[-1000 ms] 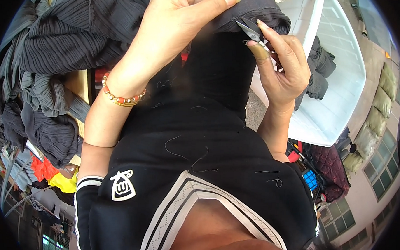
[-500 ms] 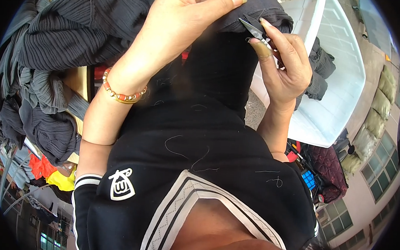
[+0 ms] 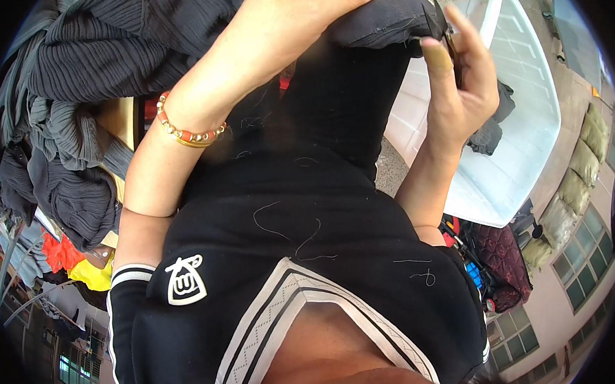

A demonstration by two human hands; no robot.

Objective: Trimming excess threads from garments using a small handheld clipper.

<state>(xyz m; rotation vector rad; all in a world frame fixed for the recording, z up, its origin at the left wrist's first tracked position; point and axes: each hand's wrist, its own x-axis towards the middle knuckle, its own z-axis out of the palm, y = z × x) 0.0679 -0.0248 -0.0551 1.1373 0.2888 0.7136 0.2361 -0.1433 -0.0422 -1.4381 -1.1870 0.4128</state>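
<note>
My left hand (image 3: 299, 21) is pinched closed on a dark grey garment (image 3: 382, 21) at the top of the picture; the far fingertips run out of frame. My right hand (image 3: 466, 92) has its fingers round a small pair of thread snips (image 3: 436, 19), the dark blades pointing up and away. The blades stand right beside the garment's right end, where a few loose threads hang; whether they touch the cloth I cannot tell. Bits of pale thread (image 3: 266, 217) lie on my black top.
Dark ribbed garments (image 3: 109, 63) are heaped at the left, over a wooden edge (image 3: 120, 123). A white plastic bin (image 3: 510, 182) stands at the right with dark cloth (image 3: 490, 135) in it. Below the bin are a dark red quilted item (image 3: 502, 261) and some small tools.
My right hand and the snips have moved right and slightly up, and the blades have swung from pointing left to pointing up. The left hand has shifted slightly upward, still gripping the garment.
</note>
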